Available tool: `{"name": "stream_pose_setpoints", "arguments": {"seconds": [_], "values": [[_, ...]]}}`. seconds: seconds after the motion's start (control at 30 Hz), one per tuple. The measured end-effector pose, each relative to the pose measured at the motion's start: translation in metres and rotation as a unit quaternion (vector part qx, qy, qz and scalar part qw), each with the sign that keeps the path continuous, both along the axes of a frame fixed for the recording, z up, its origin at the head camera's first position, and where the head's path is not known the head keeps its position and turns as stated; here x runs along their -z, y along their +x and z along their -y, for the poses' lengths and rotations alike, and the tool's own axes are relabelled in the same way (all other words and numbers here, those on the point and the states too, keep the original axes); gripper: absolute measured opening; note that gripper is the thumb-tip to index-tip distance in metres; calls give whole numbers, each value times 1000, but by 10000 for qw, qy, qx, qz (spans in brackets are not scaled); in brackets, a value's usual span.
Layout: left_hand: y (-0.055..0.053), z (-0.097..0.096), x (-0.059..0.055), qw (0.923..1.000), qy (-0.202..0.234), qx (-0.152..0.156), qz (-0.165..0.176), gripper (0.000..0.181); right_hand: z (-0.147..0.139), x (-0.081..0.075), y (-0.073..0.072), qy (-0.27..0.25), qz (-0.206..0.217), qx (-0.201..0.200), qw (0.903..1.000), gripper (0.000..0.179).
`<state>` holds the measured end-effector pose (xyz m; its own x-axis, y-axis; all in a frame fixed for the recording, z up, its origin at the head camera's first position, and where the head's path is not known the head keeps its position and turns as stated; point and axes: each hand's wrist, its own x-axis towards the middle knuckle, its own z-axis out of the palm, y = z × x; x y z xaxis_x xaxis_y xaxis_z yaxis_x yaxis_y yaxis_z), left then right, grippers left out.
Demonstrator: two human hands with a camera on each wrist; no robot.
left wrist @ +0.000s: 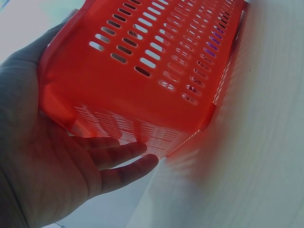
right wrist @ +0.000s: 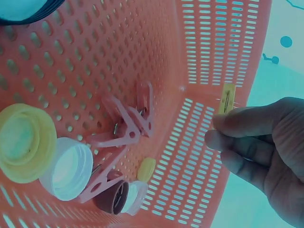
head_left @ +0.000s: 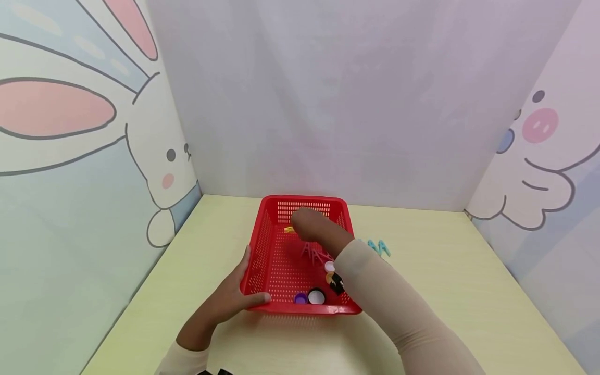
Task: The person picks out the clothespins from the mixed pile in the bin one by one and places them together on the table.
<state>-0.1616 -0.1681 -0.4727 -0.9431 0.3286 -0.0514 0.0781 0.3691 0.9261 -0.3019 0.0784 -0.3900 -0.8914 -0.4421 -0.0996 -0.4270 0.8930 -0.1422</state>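
Observation:
A red plastic basket (head_left: 260,263) with slotted walls stands on the table. My left hand (head_left: 229,297) grips its near left corner, thumb over the near rim; in the left wrist view the fingers (left wrist: 121,166) lie along the outside wall. Inside the basket's far part, my right hand (head_left: 311,224) pinches a yellow clothespin (right wrist: 228,97) between thumb and fingertips. Several pink clothespins (right wrist: 126,121) lie on the basket floor below it. Bottle caps sit nearby: a yellow one (right wrist: 28,142), a white one (right wrist: 71,168) and a dark one (right wrist: 112,197).
Near the basket's front wall are a purple cap (head_left: 300,298) and a black-rimmed white cap (head_left: 316,297). Teal clothespins (head_left: 379,248) lie on the table (head_left: 445,291) to the basket's right, partly behind my right sleeve (head_left: 398,307). Curtain walls (head_left: 328,104) enclose the table.

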Motion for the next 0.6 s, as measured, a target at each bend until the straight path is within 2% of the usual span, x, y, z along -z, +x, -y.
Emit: {"name": "stream_pose_setpoints", "arguments": {"seconds": [0.23,0.47,0.6], "values": [[0,1,0,10000,32,73,3,141,-3,-10,5,-483,-83,232,9985,65],[-1,0,1,9998,133,164,-56,141,-6,-23,7,-758,-146,475,9959,61],[0,0,-1,9999,101,110,-15,142,-7,-32,13,-926,-226,476,9943,71]]}}
